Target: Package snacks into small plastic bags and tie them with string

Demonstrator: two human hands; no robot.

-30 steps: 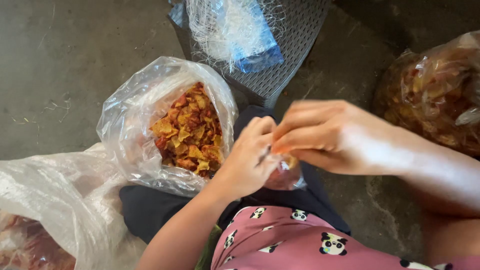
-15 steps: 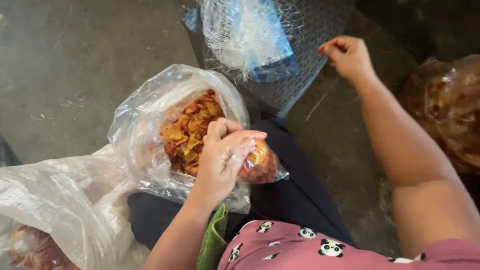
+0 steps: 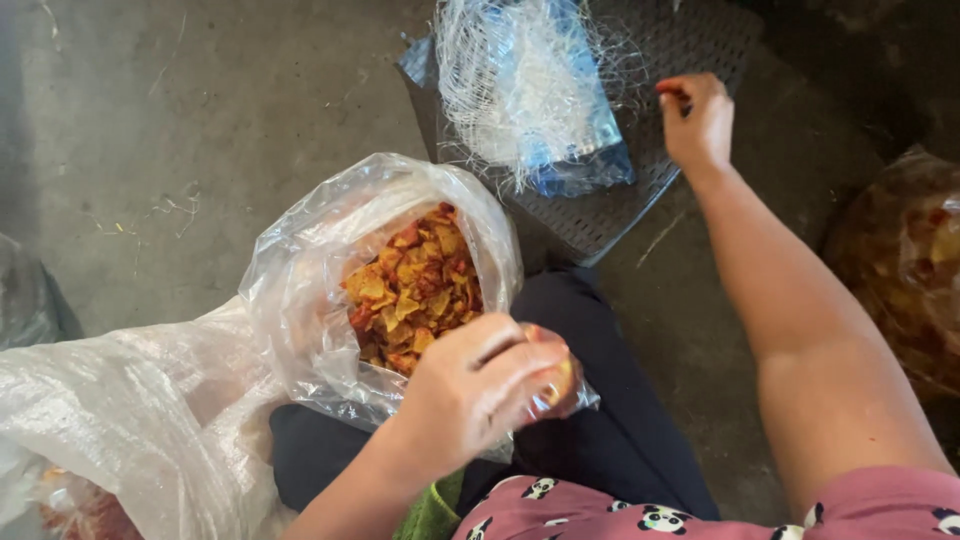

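Gripping a small filled plastic packet [image 3: 560,385], the left hand [image 3: 480,385] sits at lower centre of the frame, fingers curled tight around the packet's neck; orange contents show through the film. Packet rests just above a dark-clothed lap [image 3: 620,420]. Immediately upper left of this hand: large clear bag [image 3: 330,260], mouth open, holding orange-red chips [image 3: 415,290]; the hand's knuckles are just beside the bag's lower rim.

Right hand [image 3: 697,120] is extended to upper right of frame, over a dark mesh tray [image 3: 690,50], fingers pinched together; a small reddish bit shows at the fingertips, identity cannot be told. Beside it on the tray, upper centre: a bundle of pale stringy fibres [image 3: 500,80] atop blue-tinted plastic bags [image 3: 585,165].

Lower left: white woven sack [image 3: 120,400]. Right edge: another bag of chips [image 3: 900,270], blurred. Concrete floor [image 3: 180,120] beneath.
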